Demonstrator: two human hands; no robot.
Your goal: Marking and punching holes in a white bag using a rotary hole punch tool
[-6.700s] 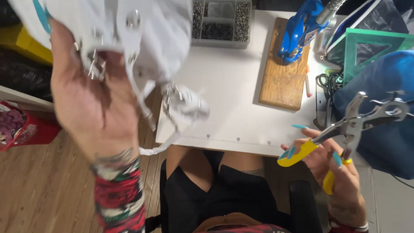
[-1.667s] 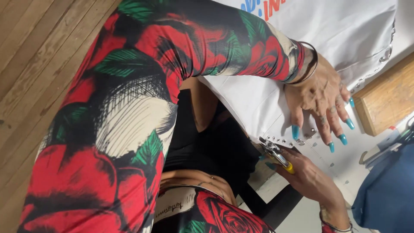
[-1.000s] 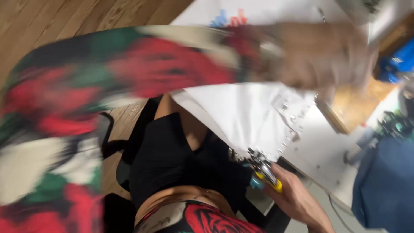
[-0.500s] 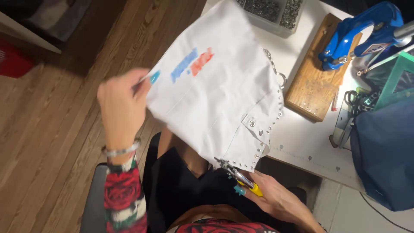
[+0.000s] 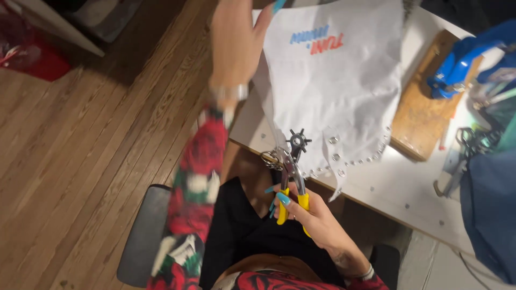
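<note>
The right hand (image 5: 309, 207) is wrapped around the yellow-sleeved handles of a rotary hole punch (image 5: 290, 172), fingers curled tight, long turquoise nails showing against the rubbery grips. The tool's bare steel head, with its star-shaped wheel of punch tubes, sits at the lower left corner of a white cloth garment (image 5: 336, 91), touching or just over its edge (the exact bite is hard to make out).

The left hand (image 5: 236, 40) is raised and motion-blurred at the garment's upper left edge, thumb and fingers pinched on the fabric there; a metal bangle circles the wrist above a sleeve printed with red roses and green leaves.

The garment is a stiff, creased woven piece with a blue-and-red print near its top and a row of round silver eyelets along its lower hem. It lies spread over a white worktable (image 5: 408, 188), its lower left corner hanging past the table's near edge.

To the right stands a blue metal hand press (image 5: 457, 64) mounted on a scarred wooden board (image 5: 422, 115). Farther right lies a dark blue fabric heap (image 5: 489, 215). Below is a plank wood floor (image 5: 91, 145).
</note>
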